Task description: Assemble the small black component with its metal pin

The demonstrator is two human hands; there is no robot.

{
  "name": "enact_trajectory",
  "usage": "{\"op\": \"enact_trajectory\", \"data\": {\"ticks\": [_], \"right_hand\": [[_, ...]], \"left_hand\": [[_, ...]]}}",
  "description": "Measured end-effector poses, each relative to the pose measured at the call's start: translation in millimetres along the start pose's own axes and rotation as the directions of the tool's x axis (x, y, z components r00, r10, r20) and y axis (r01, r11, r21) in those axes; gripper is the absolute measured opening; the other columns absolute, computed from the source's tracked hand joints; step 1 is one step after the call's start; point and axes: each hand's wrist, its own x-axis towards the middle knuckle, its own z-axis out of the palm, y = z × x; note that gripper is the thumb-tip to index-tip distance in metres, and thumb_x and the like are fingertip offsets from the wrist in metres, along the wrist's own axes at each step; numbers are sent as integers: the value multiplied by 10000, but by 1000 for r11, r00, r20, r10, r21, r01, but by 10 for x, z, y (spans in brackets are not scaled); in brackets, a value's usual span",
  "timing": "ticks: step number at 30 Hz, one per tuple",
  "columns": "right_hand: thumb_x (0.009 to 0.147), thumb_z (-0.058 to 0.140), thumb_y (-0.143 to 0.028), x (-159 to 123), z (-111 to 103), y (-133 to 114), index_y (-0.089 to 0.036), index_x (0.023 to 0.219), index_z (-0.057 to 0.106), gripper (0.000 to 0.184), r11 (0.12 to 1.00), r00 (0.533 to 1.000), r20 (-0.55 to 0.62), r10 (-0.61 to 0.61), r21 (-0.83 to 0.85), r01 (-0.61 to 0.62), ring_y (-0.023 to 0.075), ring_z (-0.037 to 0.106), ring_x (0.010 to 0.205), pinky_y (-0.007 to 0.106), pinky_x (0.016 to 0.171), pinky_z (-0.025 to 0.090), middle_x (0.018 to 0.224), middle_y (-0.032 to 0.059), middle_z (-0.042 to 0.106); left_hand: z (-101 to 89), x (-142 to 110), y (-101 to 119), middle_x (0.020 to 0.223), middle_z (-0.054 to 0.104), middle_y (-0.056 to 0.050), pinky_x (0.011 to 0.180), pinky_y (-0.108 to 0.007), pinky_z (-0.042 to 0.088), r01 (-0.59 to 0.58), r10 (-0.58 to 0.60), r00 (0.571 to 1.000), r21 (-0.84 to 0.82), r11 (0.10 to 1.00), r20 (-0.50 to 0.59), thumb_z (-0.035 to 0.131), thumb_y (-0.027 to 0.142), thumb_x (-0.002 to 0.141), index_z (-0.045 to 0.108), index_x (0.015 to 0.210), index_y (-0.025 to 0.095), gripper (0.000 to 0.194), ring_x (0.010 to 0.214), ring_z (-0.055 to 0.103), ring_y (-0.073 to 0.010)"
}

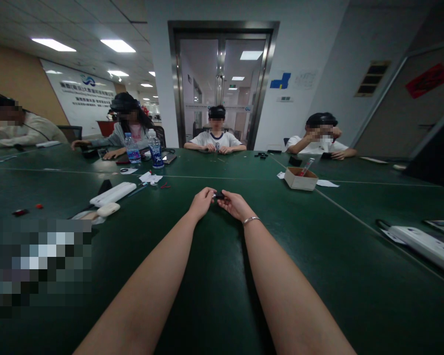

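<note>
Pinching a small, black, oblong piece between the left hand and right hand, about equally near to both. Seems to run left to right, over the dark green, smooth bench; hard to tell whether touching it.

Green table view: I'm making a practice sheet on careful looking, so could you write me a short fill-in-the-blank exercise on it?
1. The left hand and right hand meet at a small dark thing held ______ them.
2. A silver bracelet circles the wearer's ______ wrist.
3. The table is ______ in colour.
4. The number of bottles standing on it is ______.

Missing words: between; right; green; two.
</note>
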Motion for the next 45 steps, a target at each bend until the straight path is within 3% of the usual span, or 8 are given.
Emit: {"op": "enact_trajectory", "data": {"ticks": [4,8,13,19,24,27,34,45], "right_hand": [[885,575,-98,21,-14,12,-100,749,620,143,1000,1000,0,-12,9,12,125,614,551,200,538,552,635,71,631],[917,511,-91,36,-25,20,-93,744,622,205,1000,1000,16,-12,8,12,120,615,550,194,547,553,621,67,627],[901,541,-85,37,-32,21,-91,745,621,175,1000,1000,19,-20,17,20,127,620,554,205,549,557,635,74,632],[903,543,-92,14,-10,7,-90,741,621,180,1000,1000,2,-5,6,5,126,620,548,199,555,559,620,71,622],[898,557,-99,7,-2,3,-93,738,615,171,1000,1000,5,-9,7,9,123,620,543,192,551,559,627,69,621],[890,570,-101,12,-12,6,-102,739,614,157,1000,1000,7,-6,8,6,123,620,548,191,551,561,610,56,612],[916,514,-94,18,-17,11,-97,743,616,201,1000,1000,12,-12,-1,12,126,622,560,196,559,555,624,68,624],[886,572,-96,14,-10,8,-93,737,627,158,1000,1000,8,-6,7,6,123,617,551,191,549,554,637,78,631]], "left_hand": [[3,10,-21,829,634,-32,614,-233,431,-42,42,999,5,999,-24,493,287,818,633,986,192,239,743,579,-138],[15,21,-42,746,619,-17,579,-236,424,-20,20,1000,-8,1000,4,456,358,848,624,988,186,279,663,564,-130],[22,24,-53,809,622,-27,592,-227,429,-42,42,999,1,999,-13,504,303,814,624,998,184,250,711,572,-128],[4,-23,42,564,513,26,513,-222,364,-26,26,999,-10,1000,28,409,402,871,625,947,185,315,524,479,-106],[5,-18,53,688,574,10,527,-220,393,13,-12,1000,-69,998,16,443,296,831,624,955,198,241,558,493,-102],[10,-2,21,584,520,23,511,-224,375,9,-7,999,-53,999,31,403,350,855,624,956,196,288,533,481,-111],[4,-11,32,568,522,23,516,-224,367,7,-5,1000,-45,999,30,399,316,843,630,948,193,282,541,491,-112],[12,0,-5,725,594,1,526,-216,407,-28,29,999,-55,998,23,468,325,830,628,954,200,238,603,533,-108]]}}
